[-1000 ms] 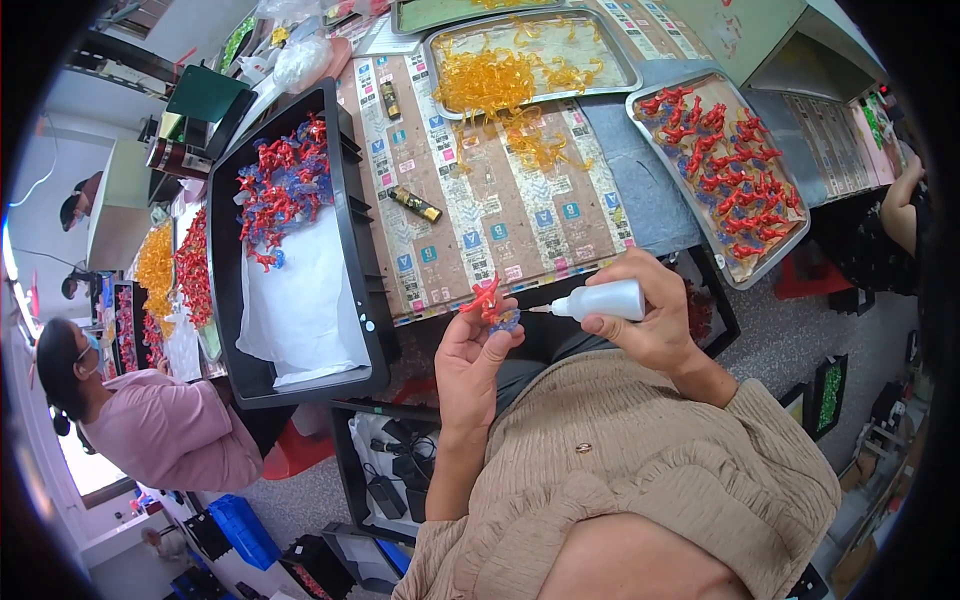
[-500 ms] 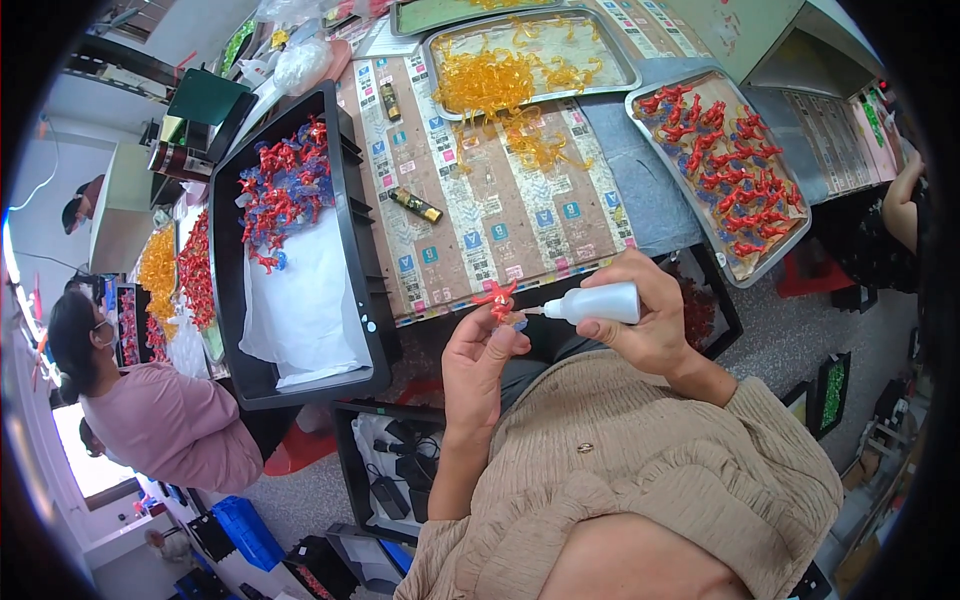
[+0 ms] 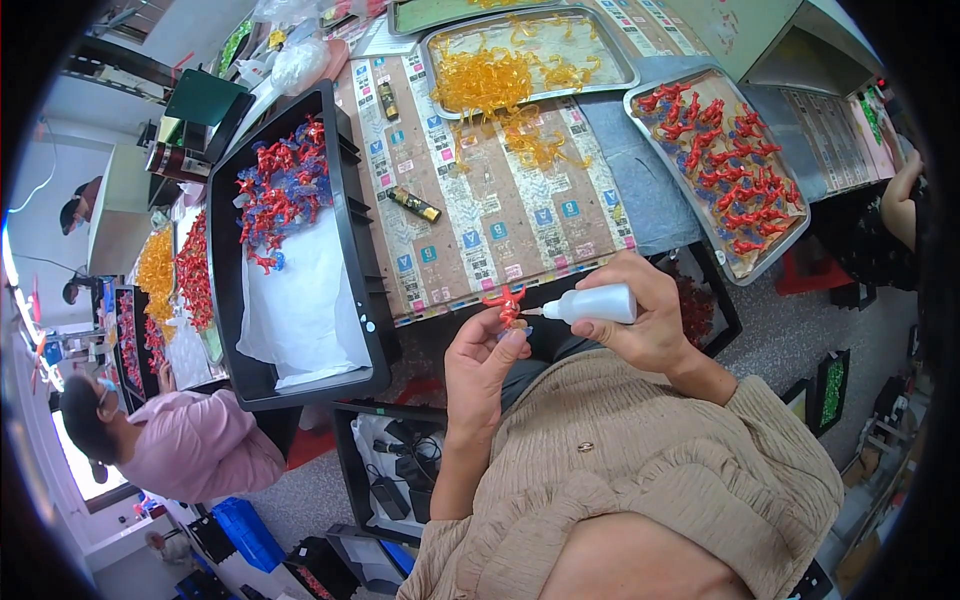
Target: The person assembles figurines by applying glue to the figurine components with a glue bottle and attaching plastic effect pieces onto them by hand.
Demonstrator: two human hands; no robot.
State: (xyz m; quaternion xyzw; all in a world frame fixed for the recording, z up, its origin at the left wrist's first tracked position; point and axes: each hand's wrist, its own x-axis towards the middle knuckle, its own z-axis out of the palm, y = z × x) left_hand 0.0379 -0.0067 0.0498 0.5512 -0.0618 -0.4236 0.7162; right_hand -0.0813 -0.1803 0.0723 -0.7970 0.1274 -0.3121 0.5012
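Note:
Between the thumb and fingers of my left hand (image 3: 482, 365) is a small red figurine (image 3: 509, 303) with a bluish clear base, held just off the table's front edge. My right hand (image 3: 648, 318) is wrapped round a white squeeze bottle (image 3: 597, 304) lying nearly level. Its thin nozzle (image 3: 533, 312) points left and meets the figurine's lower part, or comes very close; I cannot tell which. Similar red and blue figurines (image 3: 285, 190) lie heaped in a black crate (image 3: 352, 250) to the left. More red figurines (image 3: 735, 170) cover a metal tray (image 3: 792, 240) at the right.
Yellow translucent pieces (image 3: 485, 80) fill a metal tray (image 3: 628, 75) at the back and spill onto the cardboard-covered table (image 3: 470, 215). Two small black-and-gold tubes (image 3: 414, 204) lie there. A person in pink (image 3: 205, 445) sits at the left. Below stands a bin of cables (image 3: 400, 465).
The figurine has turned more upright and shifted slightly right in my left hand. The bottle has moved a touch left. The person in pink has leaned and turned toward the left-hand table.

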